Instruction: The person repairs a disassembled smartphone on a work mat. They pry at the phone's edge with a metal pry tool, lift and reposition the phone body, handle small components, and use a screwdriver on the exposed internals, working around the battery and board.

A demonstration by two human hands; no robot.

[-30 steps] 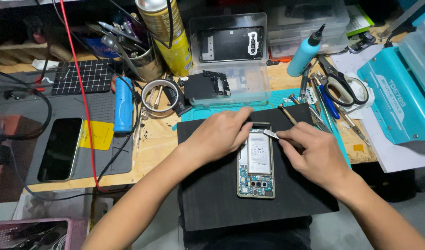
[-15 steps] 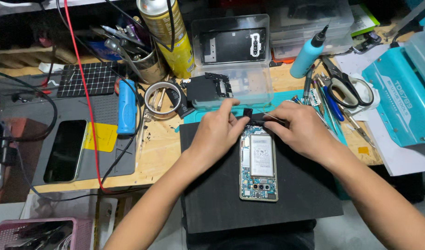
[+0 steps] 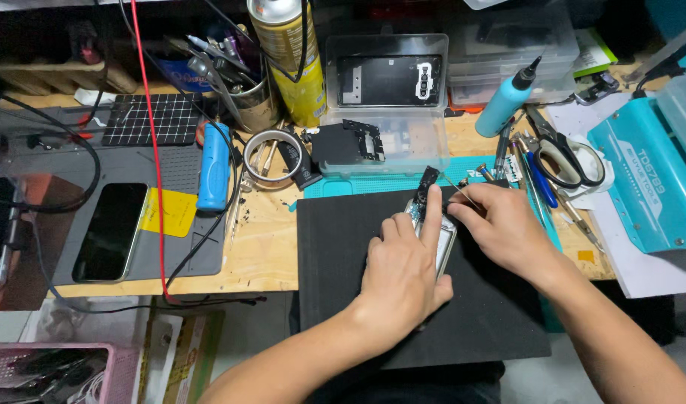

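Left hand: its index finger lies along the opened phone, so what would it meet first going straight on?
Probably the small black part at the phone's top edge, just ahead of the left hand's index fingertip; the clear plastic box lies beyond. Depth is uncertain.

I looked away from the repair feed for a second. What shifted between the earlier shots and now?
The left hand has slid down over the opened phone, covering most of it, forefinger stretched toward its top. The right hand drew back to the phone's right side with a thin metal tool. A small black part now sticks up at the phone's top edge. The black mat and bench tools stayed put.
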